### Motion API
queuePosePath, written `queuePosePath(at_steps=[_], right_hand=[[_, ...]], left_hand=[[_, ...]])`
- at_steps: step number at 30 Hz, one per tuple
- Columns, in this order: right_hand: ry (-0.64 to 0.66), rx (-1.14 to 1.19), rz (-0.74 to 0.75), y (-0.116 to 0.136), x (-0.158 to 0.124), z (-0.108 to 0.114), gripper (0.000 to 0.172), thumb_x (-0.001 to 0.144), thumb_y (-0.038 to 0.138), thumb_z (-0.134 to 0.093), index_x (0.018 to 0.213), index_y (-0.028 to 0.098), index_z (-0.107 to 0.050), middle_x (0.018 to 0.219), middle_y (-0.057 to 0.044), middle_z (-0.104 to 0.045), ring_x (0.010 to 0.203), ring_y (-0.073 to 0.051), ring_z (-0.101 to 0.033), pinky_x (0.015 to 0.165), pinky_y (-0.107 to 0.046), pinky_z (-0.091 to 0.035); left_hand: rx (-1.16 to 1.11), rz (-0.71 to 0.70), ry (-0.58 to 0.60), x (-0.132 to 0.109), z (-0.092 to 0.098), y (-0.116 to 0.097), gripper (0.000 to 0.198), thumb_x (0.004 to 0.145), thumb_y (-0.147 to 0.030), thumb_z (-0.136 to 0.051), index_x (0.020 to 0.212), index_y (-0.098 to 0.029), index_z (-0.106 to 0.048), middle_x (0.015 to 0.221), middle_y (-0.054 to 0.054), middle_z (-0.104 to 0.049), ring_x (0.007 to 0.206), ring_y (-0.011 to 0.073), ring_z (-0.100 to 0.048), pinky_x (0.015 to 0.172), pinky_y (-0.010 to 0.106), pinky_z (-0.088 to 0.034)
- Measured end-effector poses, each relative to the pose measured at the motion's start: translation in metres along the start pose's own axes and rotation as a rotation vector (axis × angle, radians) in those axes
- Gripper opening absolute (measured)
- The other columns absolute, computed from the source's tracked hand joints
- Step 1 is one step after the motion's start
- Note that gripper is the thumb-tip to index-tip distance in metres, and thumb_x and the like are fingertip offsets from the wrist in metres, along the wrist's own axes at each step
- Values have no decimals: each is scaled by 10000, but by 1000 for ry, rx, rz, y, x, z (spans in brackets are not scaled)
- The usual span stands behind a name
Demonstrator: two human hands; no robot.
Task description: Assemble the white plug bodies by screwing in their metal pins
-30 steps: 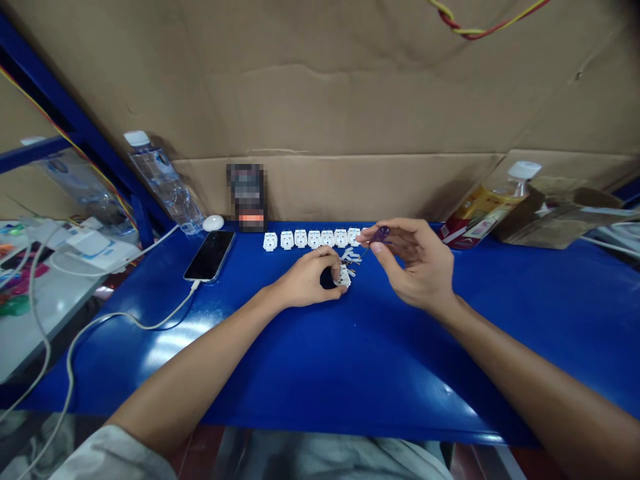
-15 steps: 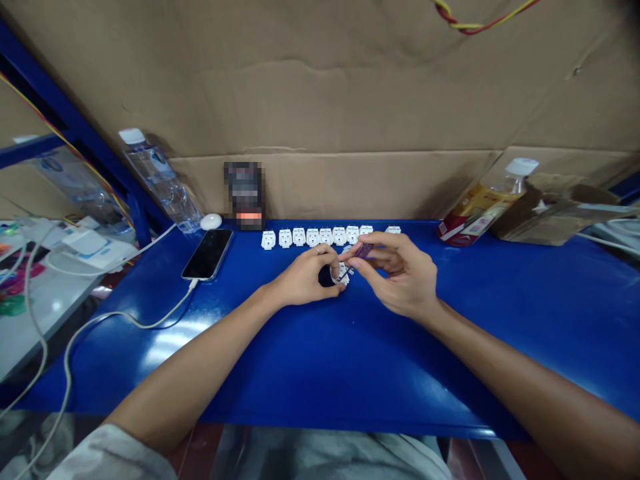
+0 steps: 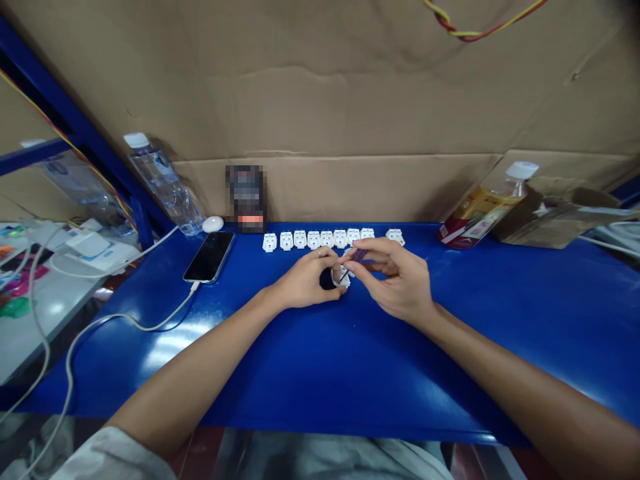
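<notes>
White piece point(image 3: 343, 281) sits pinched in the left hand point(image 3: 304, 280); the right hand point(image 3: 401, 280) grips a purple-handled tool point(image 3: 357, 255), shaft slanting down to the piece.

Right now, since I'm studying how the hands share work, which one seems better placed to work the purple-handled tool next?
Probably the right hand: it grips the purple-handled tool, with the dark shaft angled down to the white piece. The left hand is occupied holding that piece.
</notes>
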State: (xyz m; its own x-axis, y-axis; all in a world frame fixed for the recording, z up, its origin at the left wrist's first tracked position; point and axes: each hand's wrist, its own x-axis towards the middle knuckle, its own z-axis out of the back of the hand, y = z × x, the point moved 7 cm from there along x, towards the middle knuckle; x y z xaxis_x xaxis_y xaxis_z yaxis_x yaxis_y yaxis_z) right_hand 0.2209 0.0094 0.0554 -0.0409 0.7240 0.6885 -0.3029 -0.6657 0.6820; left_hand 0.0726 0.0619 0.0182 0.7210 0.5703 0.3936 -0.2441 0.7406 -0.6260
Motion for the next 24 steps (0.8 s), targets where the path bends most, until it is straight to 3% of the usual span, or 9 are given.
queuePosePath(at_steps=[6, 12, 15, 19, 24], right_hand=[[-76, -92, 44, 5, 5, 2, 354, 905, 273, -799, 1249, 298, -723, 1122, -33, -784, 901, -201, -799, 710, -336, -729], [-46, -120, 25, 6, 6, -2, 380, 911, 255, -796, 1280, 312, -720, 1150, -19, -806, 947, -211, -813, 809, -369, -732], [2, -85, 19, 4, 6, -4, 387, 945, 249, -757, 1320, 309, -688, 1178, -21, -806, 1008, -225, -812, 891, -400, -718], [179, -19, 13, 1, 6, -12, 437, 1035, 250, -617, 1466, 301, -568, 1285, -57, -765, 1128, -224, -777, 991, -417, -678], [153, -45, 96, 7, 6, -9, 444, 992, 255, -686, 1420, 358, -634, 1310, -51, -712, 1103, -222, -748, 875, -396, -711]], left_hand=[[10, 29, 2, 0, 0, 3, 151, 858, -301, -769, 927, -216, -664, 1067, 41, -640, 1002, 212, -642, 954, 407, -546], [31, 34, 8, 0, -1, 2, 160, 859, -310, -770, 970, -222, -695, 1138, 56, -647, 1061, 234, -647, 979, 427, -546], [39, 37, 9, 0, -1, 3, 180, 862, -316, -770, 1001, -225, -702, 1171, 63, -650, 1107, 248, -645, 1000, 443, -543], [35, 9, 7, -1, -1, 3, 192, 866, -315, -768, 1015, -217, -697, 1162, 69, -661, 1155, 257, -640, 1036, 447, -533], [25, 12, 2, -1, -2, 4, 193, 873, -315, -762, 1024, -218, -693, 1173, 73, -662, 1132, 254, -650, 1019, 449, -546]])
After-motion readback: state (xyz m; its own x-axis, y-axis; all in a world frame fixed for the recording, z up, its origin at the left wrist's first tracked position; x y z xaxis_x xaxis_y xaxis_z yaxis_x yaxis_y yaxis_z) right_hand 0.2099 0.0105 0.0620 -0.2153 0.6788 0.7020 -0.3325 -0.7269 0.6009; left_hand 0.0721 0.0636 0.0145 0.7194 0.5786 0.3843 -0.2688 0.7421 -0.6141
